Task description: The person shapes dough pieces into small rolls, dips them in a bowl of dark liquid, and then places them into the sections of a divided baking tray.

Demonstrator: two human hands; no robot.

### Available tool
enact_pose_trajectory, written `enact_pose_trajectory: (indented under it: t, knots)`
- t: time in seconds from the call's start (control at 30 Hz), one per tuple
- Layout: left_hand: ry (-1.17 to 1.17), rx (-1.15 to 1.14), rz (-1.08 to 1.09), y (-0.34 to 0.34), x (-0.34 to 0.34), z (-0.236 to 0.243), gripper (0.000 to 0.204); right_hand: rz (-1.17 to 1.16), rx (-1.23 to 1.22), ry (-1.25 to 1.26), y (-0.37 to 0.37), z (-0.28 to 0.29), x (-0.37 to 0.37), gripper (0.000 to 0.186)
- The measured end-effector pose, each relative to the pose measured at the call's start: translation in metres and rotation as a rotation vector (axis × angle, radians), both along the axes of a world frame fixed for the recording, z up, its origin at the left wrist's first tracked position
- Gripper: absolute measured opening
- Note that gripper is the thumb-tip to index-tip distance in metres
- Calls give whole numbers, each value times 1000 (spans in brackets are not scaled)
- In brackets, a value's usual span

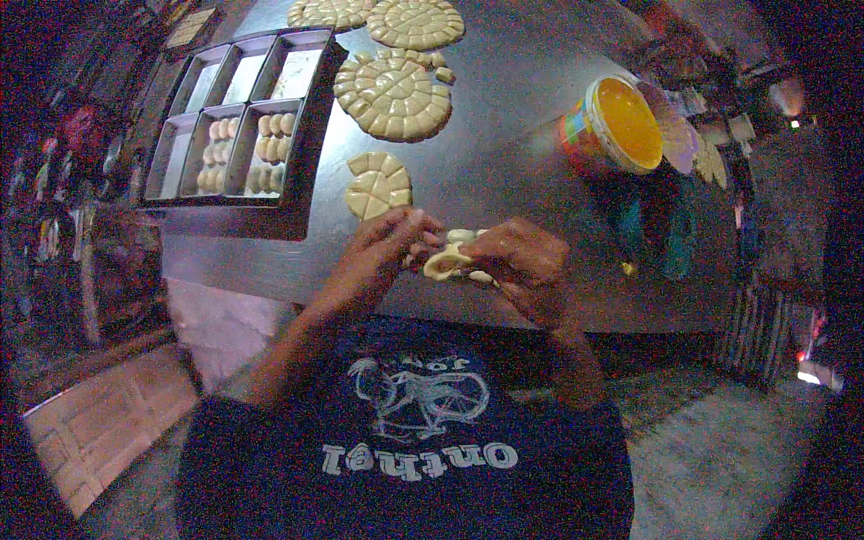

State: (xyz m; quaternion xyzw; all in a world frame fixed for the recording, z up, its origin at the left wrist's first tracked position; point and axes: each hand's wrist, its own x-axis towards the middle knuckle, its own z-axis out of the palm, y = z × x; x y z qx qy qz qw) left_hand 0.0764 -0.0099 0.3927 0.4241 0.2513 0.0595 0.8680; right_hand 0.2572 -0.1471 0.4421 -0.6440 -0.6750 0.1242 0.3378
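Near the front edge of the metal table, my right hand (526,261) pinches a flattened, cupped piece of pale dough (443,265). My left hand (389,241) is close beside it, fingers bent together; whatever is in its fingertips is hidden. Small rounded dough pieces (461,236) lie behind and under my right fingers. Just beyond my left hand is a partly used round of dough (378,184), cut into wedges and blocks.
Larger scored dough rounds (393,97) lie farther back. On the left stands a dark tray (297,135) with compartments, two holding rows of shaped dough. A colourful bucket (589,135) with yellow-orange contents stands on the right. The metal table (504,117) ends just before my body.
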Motion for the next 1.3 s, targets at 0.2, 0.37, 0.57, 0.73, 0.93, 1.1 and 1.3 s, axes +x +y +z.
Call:
enact_pose_trajectory:
  t: [0.2,0.37,0.57,0.73,0.93,1.1,1.3]
  knots:
    - [-44,-352,108,-9,-1,-38,33,-147,83,-279,14,-10,-34,40]
    - [-113,-505,179,-11,1,-28,31,-401,272,-312,21,-28,-77,41]
    - [-108,-18,87,2,2,-25,29,-713,-27,303,23,-16,-79,21]
    - [-234,192,-9,11,1,-3,33,-783,-99,1122,13,-33,-62,15]
    - [21,187,160,-7,6,-23,31,-709,-43,599,10,-46,-68,22]
    - [5,-202,170,-6,10,-34,30,-413,179,60,9,-40,-71,28]
    - [-3,-86,89,-12,7,-19,29,-276,126,-277,-6,-35,-54,31]
